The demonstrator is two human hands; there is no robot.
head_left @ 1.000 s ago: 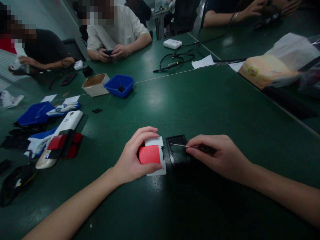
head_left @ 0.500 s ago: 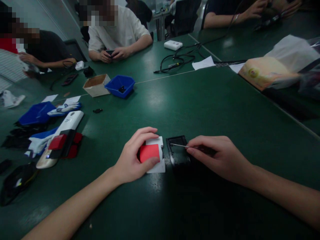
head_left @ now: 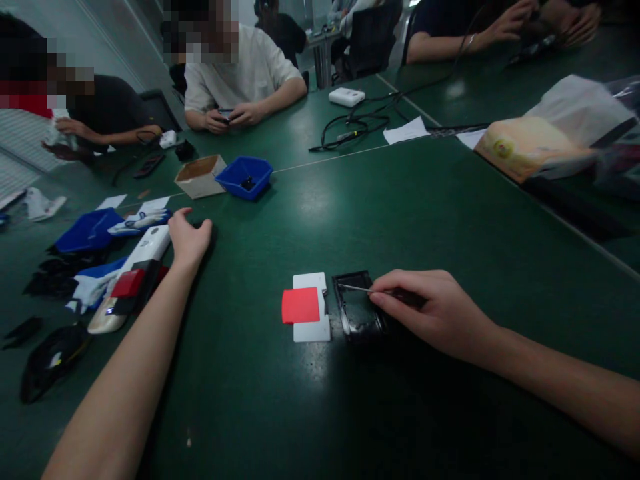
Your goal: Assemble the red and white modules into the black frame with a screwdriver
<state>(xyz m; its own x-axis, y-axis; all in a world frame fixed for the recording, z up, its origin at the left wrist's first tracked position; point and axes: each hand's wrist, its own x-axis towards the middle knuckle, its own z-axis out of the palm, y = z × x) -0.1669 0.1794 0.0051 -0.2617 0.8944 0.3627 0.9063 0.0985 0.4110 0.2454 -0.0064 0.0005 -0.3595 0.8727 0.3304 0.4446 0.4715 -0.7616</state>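
From here I have my right hand (head_left: 413, 300) pinched firmly on a thin tool (head_left: 356, 288), whose shaft points left over the black frame (head_left: 344, 320). Just left of that frame lies the white plate (head_left: 311, 331), with the red piece (head_left: 301, 305) across it and jutting past its left edge. My left hand (head_left: 189, 240) is well apart from these, farther forward and left, thumb and fingers spread; I can't tell whether its palm covers anything. Crowding it on the left are the white device (head_left: 153, 241), a glove (head_left: 143, 223) and, past them, a blue tray (head_left: 90, 230). Beyond that hand, a box (head_left: 200, 187) and a blue bin (head_left: 245, 179) obstruct me. Far ahead of my right hand lies a bag (head_left: 575, 110).
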